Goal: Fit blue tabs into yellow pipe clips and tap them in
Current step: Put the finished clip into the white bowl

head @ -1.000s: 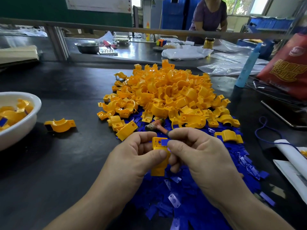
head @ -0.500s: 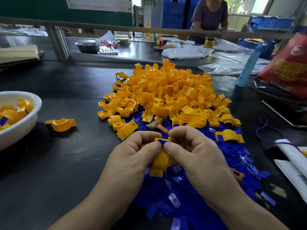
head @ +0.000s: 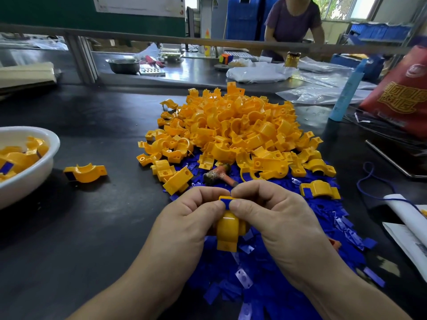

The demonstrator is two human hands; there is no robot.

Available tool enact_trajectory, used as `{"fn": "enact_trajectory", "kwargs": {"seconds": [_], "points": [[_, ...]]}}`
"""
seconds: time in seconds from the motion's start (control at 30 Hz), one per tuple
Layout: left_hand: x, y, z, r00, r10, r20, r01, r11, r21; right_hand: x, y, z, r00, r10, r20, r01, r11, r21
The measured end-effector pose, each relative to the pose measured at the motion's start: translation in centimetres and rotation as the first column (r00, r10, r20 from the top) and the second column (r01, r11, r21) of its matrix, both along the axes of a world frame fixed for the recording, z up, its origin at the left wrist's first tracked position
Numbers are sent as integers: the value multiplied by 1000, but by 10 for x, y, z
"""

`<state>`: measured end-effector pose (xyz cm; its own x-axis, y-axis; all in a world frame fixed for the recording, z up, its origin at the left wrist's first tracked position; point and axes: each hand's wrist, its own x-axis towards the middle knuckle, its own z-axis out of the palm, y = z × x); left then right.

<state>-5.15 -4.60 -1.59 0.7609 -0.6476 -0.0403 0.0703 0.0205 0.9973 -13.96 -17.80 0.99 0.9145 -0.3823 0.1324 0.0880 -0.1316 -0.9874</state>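
Observation:
My left hand (head: 187,222) and my right hand (head: 275,225) together hold one yellow pipe clip (head: 227,229) above the blue heap, its curved back toward me. Both thumbs press on a blue tab (head: 227,200) set in the clip's top end. A big pile of yellow clips (head: 235,130) lies just beyond my hands. Loose blue tabs (head: 258,280) are spread under and to the right of my hands. A small hammer (head: 219,175) with an orange handle lies at the near edge of the yellow pile.
A white bowl (head: 34,176) at the left holds fitted clips. One clip with a blue tab (head: 85,173) lies beside it, another (head: 320,189) at the right. A blue bottle (head: 345,93), red bag (head: 402,93) and papers (head: 409,225) stand right. A person (head: 293,21) works at the far bench.
The clip has turned in my hands from its flat end facing me to its curved back facing me. Both thumbs have closed over the blue tab at its top.

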Motion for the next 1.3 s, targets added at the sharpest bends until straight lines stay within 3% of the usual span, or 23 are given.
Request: {"fn": "enact_trajectory", "kwargs": {"seconds": [0.23, 0.3, 0.33, 0.4, 0.47, 0.53, 0.6, 0.77, 0.97, 1.03, 1.13, 1.2, 1.23, 1.3], "points": [[0, 0, 4, 996, 89, 12, -90, 993, 70, 0, 3, -2, 1000, 9, 23, -8, 999, -41], [0, 1, 11, 996, 75, 36, -78, 993, 88, 0, 4, -2, 1000, -27, 12, 28, 988, -155], [2, 3, 14, 995, 73, 66, -79, 993, 91, -1, 3, -2, 997, -73, 21, 76, 950, -303], [12, 9, 21, 981, 117, 153, -136, 983, 120, -2, -4, -3, 980, -182, 84, 193, 739, -646], [31, 22, 26, 959, 197, 205, -232, 959, 162, -2, -14, -4, 961, -261, 89, 209, 478, -853], [50, 35, 27, 936, 248, 249, -309, 919, 244, -2, -25, -6, 923, -383, -39, 75, 279, -957], [66, 45, 22, 910, 266, 319, -373, 860, 349, -2, -35, -9, 865, -471, -173, -77, 217, -973], [76, 47, 12, 878, 142, 457, -399, 745, 535, -1, -43, -12, 852, -476, -216, -107, 245, -964], [84, 46, 7, 812, 5, 583, -460, 621, 635, -3, -44, -12, 882, -439, -169, -70, 231, -970], [86, 49, 7, 807, -56, 588, -472, 538, 698, -4, -44, -7, 898, -403, -175, -38, 326, -945], [84, 51, 7, 796, -143, 588, -491, 417, 765, -4, -33, 4, 939, -287, -189, 10, 572, -820], [83, 50, 7, 782, -187, 594, -497, 388, 776, -4, -20, 13, 960, -183, -211, -10, 733, -680], [82, 50, 6, 773, -199, 603, -503, 387, 773, -4, -13, 16, 965, -130, -226, -41, 781, -623], [82, 50, 7, 760, -201, 618, -513, 399, 760, -4, -5, 15, 963, -56, -262, -119, 787, -605]]}}
